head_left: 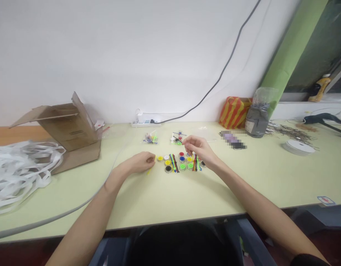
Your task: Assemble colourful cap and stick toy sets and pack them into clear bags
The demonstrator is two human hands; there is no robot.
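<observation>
My left hand (143,162) is closed around a thin yellow stick (149,171), whose lower end pokes out beneath the fingers. It rests at the left edge of two groups of small round pieces with coloured tops, among them a yellow one (160,159), a black one (168,169) and a green one (182,167). Between the rounds lie bundles of thin coloured sticks (174,163). My right hand (198,147) hovers over the right group with its fingers pinched; a thin dark stick (178,140) seems to extend from the fingertips. The hand hides part of that group.
Behind lie two small clusters of coloured parts (150,137). A cardboard box (68,127) and white strapping (21,173) are at left. At right are a phone (233,140), a striped bag (233,112), a grey container (257,121) and a white spool (299,147). A grey cable (76,210) crosses the left front.
</observation>
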